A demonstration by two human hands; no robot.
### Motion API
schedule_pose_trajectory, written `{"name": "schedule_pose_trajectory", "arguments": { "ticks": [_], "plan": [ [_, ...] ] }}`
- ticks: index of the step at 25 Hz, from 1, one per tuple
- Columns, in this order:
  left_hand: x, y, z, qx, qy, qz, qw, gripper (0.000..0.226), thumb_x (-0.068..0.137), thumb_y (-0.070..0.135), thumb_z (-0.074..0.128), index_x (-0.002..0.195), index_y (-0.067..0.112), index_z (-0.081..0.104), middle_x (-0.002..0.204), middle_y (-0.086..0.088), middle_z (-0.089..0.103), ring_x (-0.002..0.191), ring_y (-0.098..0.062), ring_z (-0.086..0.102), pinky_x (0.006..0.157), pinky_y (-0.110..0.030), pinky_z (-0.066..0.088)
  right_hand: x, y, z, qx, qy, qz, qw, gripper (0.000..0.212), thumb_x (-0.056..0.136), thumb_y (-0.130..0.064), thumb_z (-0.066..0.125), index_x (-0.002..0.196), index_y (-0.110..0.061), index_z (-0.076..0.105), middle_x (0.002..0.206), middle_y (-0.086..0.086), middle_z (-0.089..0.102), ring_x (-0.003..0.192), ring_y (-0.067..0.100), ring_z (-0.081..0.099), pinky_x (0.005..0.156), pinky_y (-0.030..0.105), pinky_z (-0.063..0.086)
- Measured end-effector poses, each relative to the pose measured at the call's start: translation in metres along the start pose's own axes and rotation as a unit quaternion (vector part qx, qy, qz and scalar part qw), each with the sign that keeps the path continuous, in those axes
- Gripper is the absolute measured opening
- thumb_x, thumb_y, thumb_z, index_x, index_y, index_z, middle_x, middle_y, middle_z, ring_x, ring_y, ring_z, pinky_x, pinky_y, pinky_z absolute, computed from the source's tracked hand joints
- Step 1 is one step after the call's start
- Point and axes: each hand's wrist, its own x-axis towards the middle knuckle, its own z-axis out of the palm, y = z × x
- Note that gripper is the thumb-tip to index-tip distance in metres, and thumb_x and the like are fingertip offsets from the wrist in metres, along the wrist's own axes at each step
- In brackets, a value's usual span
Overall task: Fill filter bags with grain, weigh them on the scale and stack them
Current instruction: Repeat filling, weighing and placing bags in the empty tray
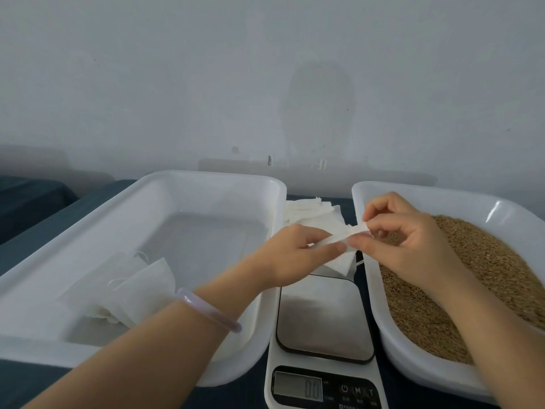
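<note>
Pinching a thin white paper filter bag by its upper edge: thumb and forefinger of the left hand gripping one side, curled fingertips of the right hand gripping the other just beside it, apparently teasing the mouth apart. Holding that bag in the air between the two trays, above the far end of the flat white digital kitchen scale, with the right hand hanging over the inner rim of the grain tray. Wearing a pale lilac bangle on the left wrist. Judging the held bag to be empty, going by how flat and limp it is hanging. Leaving the scale's steel platform bare, with the display showing what looks like zero. Leaving a loose pile of empty white filter bags on the dark blue table just behind the hands. Drawing from loose brown grain lying deep in the white rectangular plastic tray on the right. Stacking so far only a few white drawstring bags, overlapping in the near left corner of the matching white tray on the left, probably finished ones, though not showing their fill clearly. Reckoning the job early on: opening, filling, weighing and stacking this bag all to come, then the whole pile behind it.
</note>
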Motion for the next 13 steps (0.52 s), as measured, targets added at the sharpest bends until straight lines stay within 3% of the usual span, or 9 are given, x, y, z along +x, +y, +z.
{"name": "schedule_pose_trajectory", "arguments": {
  "ticks": [2, 4, 7, 10, 13],
  "plan": [
    [0.0005, -0.0005, -0.0005, 0.003, 0.002, -0.008, 1.0, 0.043, 0.096, 0.035, 0.05, 0.06, 0.014, 0.038, 0.048, 0.013, 0.028, 0.049, -0.008, 0.028, 0.05, -0.024, 0.025, -0.0008, -0.0032, -0.0006, 0.024, 0.013, 0.001, 1.0, 0.022, 0.066, -0.04, 0.068, 0.059, -0.02, 0.065, 0.075, -0.009, 0.053, 0.065, 0.007, 0.046, 0.063, 0.021, 0.039],
    [0.0012, -0.0009, -0.0018, 0.001, 0.01, -0.014, 1.0, 0.046, 0.096, 0.035, 0.049, 0.056, 0.018, 0.035, 0.046, 0.013, 0.026, 0.047, -0.008, 0.026, 0.047, -0.022, 0.024, -0.0005, -0.0033, 0.0007, 0.015, -0.002, -0.001, 1.0, 0.031, 0.066, -0.041, 0.067, 0.061, -0.01, 0.067, 0.068, -0.004, 0.054, 0.064, 0.014, 0.046, 0.063, 0.028, 0.039],
    [0.0021, -0.0013, -0.002, -0.008, 0.024, -0.018, 1.0, 0.053, 0.094, 0.033, 0.053, 0.046, 0.025, 0.033, 0.046, 0.013, 0.025, 0.046, -0.009, 0.024, 0.045, -0.021, 0.021, 0.0011, -0.0013, 0.0008, -0.012, 0.005, 0.011, 1.0, 0.023, 0.069, -0.027, 0.076, 0.066, -0.005, 0.07, 0.064, -0.005, 0.054, 0.065, 0.016, 0.045, 0.064, 0.03, 0.038],
    [0.0023, -0.0013, -0.0018, 0.006, 0.035, -0.014, 0.999, 0.049, 0.093, 0.03, 0.056, 0.046, 0.022, 0.043, 0.046, 0.011, 0.031, 0.045, -0.009, 0.028, 0.044, -0.019, 0.024, 0.0011, -0.0017, -0.0001, -0.021, 0.051, 0.036, 0.998, 0.005, 0.071, -0.018, 0.079, 0.068, -0.018, 0.074, 0.069, -0.011, 0.054, 0.074, 0.012, 0.049, 0.067, 0.023, 0.038],
    [0.0022, -0.0009, -0.0009, 0.011, 0.049, -0.001, 0.999, 0.043, 0.09, 0.028, 0.061, 0.055, 0.008, 0.048, 0.052, 0.007, 0.035, 0.049, -0.01, 0.028, 0.045, -0.02, 0.024, 0.0009, 0.0005, -0.0011, -0.006, 0.035, 0.025, 0.999, 0.026, 0.073, -0.016, 0.077, 0.058, -0.035, 0.068, 0.069, -0.016, 0.059, 0.068, 0.007, 0.05, 0.064, 0.018, 0.038]
  ]
}}
